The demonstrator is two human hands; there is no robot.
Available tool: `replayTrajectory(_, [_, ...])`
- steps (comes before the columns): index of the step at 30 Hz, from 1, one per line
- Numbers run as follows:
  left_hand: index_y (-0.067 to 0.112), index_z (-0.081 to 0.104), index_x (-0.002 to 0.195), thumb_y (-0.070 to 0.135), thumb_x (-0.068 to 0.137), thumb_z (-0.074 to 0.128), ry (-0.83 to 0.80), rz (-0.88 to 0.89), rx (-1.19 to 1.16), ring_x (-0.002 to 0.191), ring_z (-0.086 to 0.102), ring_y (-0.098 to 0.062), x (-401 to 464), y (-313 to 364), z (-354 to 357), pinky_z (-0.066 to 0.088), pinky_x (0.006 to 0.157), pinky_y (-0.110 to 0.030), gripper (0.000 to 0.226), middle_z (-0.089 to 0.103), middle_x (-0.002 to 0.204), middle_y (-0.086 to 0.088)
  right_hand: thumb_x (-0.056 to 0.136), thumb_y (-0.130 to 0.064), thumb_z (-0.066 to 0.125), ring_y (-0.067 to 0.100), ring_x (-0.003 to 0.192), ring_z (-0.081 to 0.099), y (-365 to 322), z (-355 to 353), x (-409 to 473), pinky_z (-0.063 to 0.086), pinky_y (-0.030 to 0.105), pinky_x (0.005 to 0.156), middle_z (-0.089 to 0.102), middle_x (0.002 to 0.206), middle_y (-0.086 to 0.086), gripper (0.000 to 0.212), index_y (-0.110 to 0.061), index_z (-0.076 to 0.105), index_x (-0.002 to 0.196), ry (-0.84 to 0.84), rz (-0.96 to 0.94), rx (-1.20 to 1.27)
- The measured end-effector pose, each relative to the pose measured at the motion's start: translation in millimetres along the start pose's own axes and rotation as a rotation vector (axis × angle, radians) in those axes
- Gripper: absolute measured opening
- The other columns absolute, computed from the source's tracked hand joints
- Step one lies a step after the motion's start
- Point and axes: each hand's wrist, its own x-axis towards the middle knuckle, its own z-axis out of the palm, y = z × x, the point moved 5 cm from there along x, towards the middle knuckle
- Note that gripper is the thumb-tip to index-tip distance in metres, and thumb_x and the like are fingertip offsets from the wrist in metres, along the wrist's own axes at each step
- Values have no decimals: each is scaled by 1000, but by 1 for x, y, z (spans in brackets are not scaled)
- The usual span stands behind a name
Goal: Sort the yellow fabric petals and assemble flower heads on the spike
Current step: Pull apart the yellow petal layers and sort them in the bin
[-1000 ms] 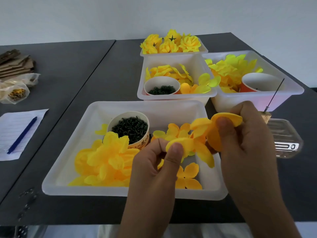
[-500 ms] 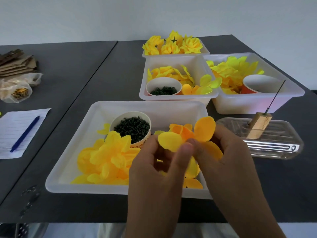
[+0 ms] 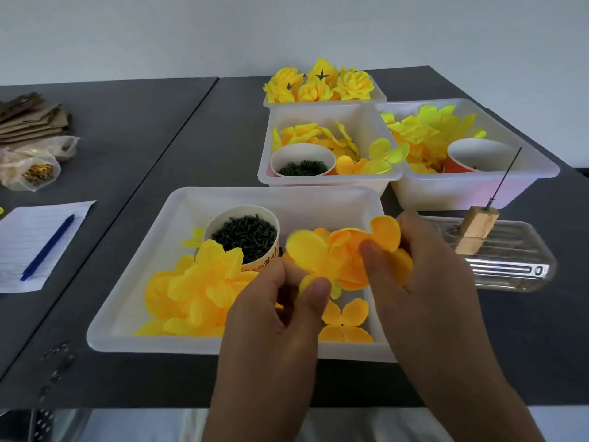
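Both hands hold a bunch of orange-yellow fabric petals (image 3: 338,253) above the near white tray (image 3: 134,269). My left hand (image 3: 287,311) pinches the bunch's lower left edge between thumb and fingers. My right hand (image 3: 424,282) grips its right side, thumb pressed on top. A pile of yellow petals (image 3: 197,288) lies in the tray's left half, and loose orange petals (image 3: 347,320) lie at its near right. The thin metal spike (image 3: 505,178) stands tilted in a wooden block (image 3: 475,229) to the right, bare.
A paper cup of dark green pieces (image 3: 245,237) stands in the near tray. Behind are two tubs of petals with cups (image 3: 328,154) (image 3: 462,145) and a box of finished flower heads (image 3: 322,84). A clear plastic tray (image 3: 510,260) holds the block. Paper and pen (image 3: 47,244) lie left.
My hands have come closer together and lowered slightly, bunching the petals between them. My right hand shifted left, uncovering the wooden block and spike.
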Motion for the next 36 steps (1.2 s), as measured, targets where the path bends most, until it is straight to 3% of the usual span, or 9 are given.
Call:
replayTrajectory(13, [25,54,58,43,86,60,-193,-18,-134,44,42,4,5,2,-8,32,48,-6,34,48,45,19,83,-46,47,-11,77,53,-4,-21,15,39,-1,62,46,53,-12,21,-34,40,68,-70,-112,-33])
replayTrajectory(17, [29,57,64,53,78,62,-207,-9,-52,46,40,1,6,-3,-13,32,49,-8,28,45,47,16,83,-50,43,-5,68,56,-7,-19,18,29,13,34,45,54,-16,21,-35,39,69,-86,-140,-127])
replayTrajectory(19, [25,57,65,65,68,59,-118,-29,0,50,38,-2,7,-16,-38,37,54,-19,40,41,50,9,86,-39,50,11,49,50,9,-36,32,29,18,41,47,57,-11,22,-30,38,71,-6,-96,-243])
replayTrajectory(21, [22,57,65,75,60,62,-8,-57,0,53,39,-10,8,-26,-69,36,62,-36,53,40,54,6,87,-40,51,21,58,53,27,-60,49,45,35,53,57,67,2,18,-24,44,81,68,-1,-248])
replayTrajectory(23, [21,59,65,79,55,68,31,-77,-59,55,40,-13,9,-29,-83,35,65,-41,59,42,57,2,83,-50,49,20,67,59,32,-65,58,50,43,63,62,71,-3,26,-25,51,87,-17,14,-190])
replayTrajectory(26, [23,62,65,65,63,70,-32,-93,-166,56,43,-13,11,-22,-65,35,63,-40,42,45,57,6,77,-51,55,0,67,59,24,-17,45,40,23,55,62,70,-12,19,-32,58,76,-457,17,-169])
replayTrajectory(29, [25,62,62,52,75,70,-52,-106,-157,59,44,-14,13,-15,-46,38,62,-36,31,43,56,8,80,-52,62,5,69,60,21,19,30,45,21,59,61,75,-8,22,-31,59,80,-726,-17,-299])
replayTrajectory(33, [28,66,63,51,73,58,29,-129,-172,53,40,-7,14,-12,-42,37,53,-22,26,44,52,12,79,-56,63,6,92,52,20,26,32,43,23,74,50,98,-16,34,-35,55,105,-702,-100,-417])
replayTrajectory(36, [31,66,61,48,74,55,57,-118,-197,48,41,0,17,-10,-37,36,47,-11,25,47,49,14,79,-51,63,1,84,50,10,20,37,37,15,66,48,93,-21,24,-41,49,96,-555,-205,-301])
